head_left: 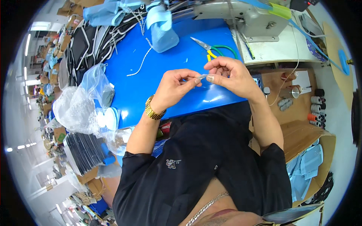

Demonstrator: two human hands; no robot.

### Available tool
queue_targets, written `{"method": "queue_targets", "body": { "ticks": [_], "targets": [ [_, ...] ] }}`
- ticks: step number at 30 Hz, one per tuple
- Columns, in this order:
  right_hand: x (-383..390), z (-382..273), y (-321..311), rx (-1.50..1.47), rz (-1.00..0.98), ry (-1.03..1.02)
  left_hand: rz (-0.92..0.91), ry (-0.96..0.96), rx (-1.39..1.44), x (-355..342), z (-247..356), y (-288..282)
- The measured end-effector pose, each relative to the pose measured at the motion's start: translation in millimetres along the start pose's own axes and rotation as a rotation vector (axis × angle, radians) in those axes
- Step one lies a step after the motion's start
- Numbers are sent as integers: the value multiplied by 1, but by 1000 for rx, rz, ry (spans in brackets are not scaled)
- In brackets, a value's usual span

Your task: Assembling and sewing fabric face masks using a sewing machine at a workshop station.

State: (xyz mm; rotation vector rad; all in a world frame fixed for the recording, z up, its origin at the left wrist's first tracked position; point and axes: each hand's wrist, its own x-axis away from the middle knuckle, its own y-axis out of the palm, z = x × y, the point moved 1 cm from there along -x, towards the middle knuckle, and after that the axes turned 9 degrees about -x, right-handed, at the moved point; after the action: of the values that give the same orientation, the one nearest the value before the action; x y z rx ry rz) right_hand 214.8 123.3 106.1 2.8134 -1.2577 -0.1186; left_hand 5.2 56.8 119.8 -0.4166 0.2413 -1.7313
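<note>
Both hands meet above the blue tabletop (pixel 135 84). My left hand (pixel 175 86), below a gold wristwatch, pinches a small pale, whitish-blue strip (pixel 203 76) between thumb and fingertips. From the other side my right hand (pixel 233 77) pinches the same strip, its remaining fingers curled. The strip is too small to name its kind. Just beyond the right hand lie scissors (pixel 205 46) with green and yellow handles, blades apart. A light blue mesh fabric piece (pixel 163 35) and a loose white cord (pixel 142 62) rest farther back.
A sewing machine (pixel 256 22) stands at the back right. Black pieces with pale edging (pixel 88 45) are heaped at the left, near clear plastic bags (pixel 81 105). Thread spools (pixel 316 109) sit on the right, above a cardboard box (pixel 328 150) holding light blue fabric.
</note>
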Motion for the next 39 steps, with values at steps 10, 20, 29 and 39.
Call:
{"method": "queue_targets", "body": {
  "ticks": [10, 20, 29, 39],
  "targets": [
    [-17, -12, 57, 302, 85, -109, 118, 48, 73, 37, -17, -18],
    [-33, -9, 78, 103, 148, -85, 157, 125, -204, 33, 3, -61],
    [-102, -16, 35, 10, 383, 85, 394, 520, -715, -53, 49, -135],
    [-163, 11, 36, -140, 336, 49, 180, 270, -495, -121, 25, -141]
  ]
}}
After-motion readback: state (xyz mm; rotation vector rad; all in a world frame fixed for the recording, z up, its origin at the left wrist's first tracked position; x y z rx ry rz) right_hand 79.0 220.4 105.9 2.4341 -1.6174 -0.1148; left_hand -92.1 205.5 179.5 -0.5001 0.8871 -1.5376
